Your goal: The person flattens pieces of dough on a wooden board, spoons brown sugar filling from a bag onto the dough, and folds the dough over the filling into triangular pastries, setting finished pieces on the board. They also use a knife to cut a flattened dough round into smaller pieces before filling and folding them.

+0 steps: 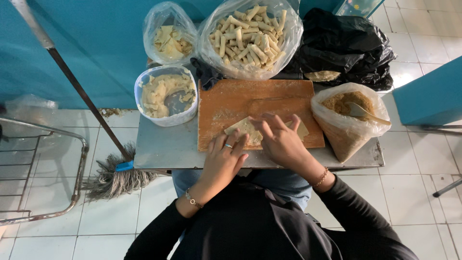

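A thin pale pastry sheet [244,127] lies on a wooden cutting board [240,98] at the near edge of a small metal table [163,144]. My left hand [226,156], with a ring and a bracelet, rests on the sheet's near left corner. My right hand [279,139] lies over the middle of the sheet, fingers bent and pressing on it. Both hands touch the sheet; what is under the right palm is hidden.
A clear tub of pale paste with a spoon [166,94] stands left of the board. Behind are a bag of rolled pastry sticks [250,36], a smaller bag of sheets [169,41] and a black bag [344,45]. A bag of brown filling with a spoon [346,110] sits right. A mop [113,178] leans left.
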